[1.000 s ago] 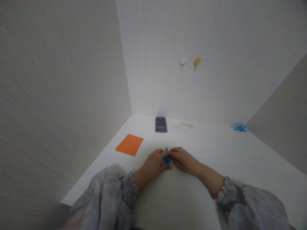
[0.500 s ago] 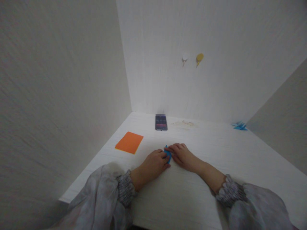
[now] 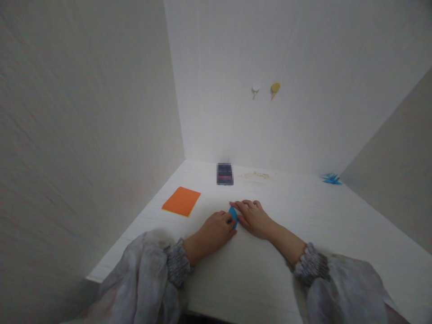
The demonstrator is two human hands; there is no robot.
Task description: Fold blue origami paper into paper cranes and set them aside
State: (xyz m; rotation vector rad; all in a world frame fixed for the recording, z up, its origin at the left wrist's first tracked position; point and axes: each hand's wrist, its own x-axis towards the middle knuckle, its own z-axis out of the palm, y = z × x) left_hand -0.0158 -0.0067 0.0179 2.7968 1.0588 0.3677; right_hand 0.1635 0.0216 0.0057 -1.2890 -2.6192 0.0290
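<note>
A small folded piece of blue paper lies on the white tabletop between my hands. My left hand is closed on its left side, with the fingertips gripping and pressing it down. The fingers of my right hand are bent over its right and far edges, touching the paper near its top corner. Parts of the paper are hidden under my fingers. To the left of my hands lies a stack of square orange paper, with a yellow edge showing beneath.
At the back of the table sits a dark pixelated object. Several folded blue paper pieces lie in the far right corner. A white hook and a yellow hook are on the back wall. Walls rise on both sides.
My right hand's fingers have shifted slightly to the far edge of the blue paper, so more of it shows. The view has tilted and turned slightly.
</note>
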